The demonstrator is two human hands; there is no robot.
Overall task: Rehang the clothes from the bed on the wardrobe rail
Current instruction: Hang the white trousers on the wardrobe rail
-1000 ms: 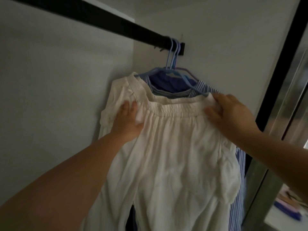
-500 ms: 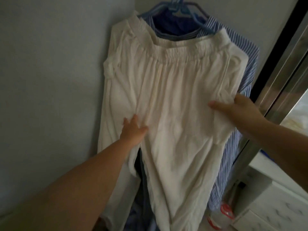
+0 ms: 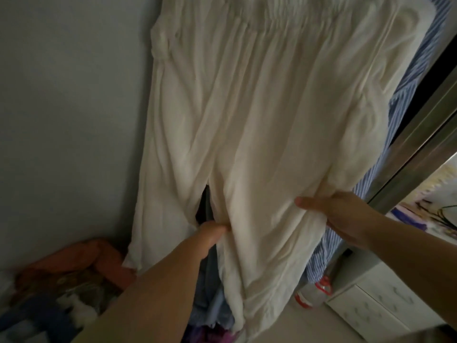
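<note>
White trousers [image 3: 259,115] hanging, right hand [image 3: 346,214] gripping one leg's edge, left hand's [image 3: 210,236] grip unclear.

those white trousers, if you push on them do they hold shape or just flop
Likely floppy: the white trousers hang in soft folds and bunch at the right hand. Probably light, thin cloth. The left hand seems to part the legs easily.

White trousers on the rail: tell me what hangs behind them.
Behind the white trousers a blue striped shirt shows along their right edge, and dark fabric shows through the gap between the legs. Whatever else hangs behind is covered.
</note>
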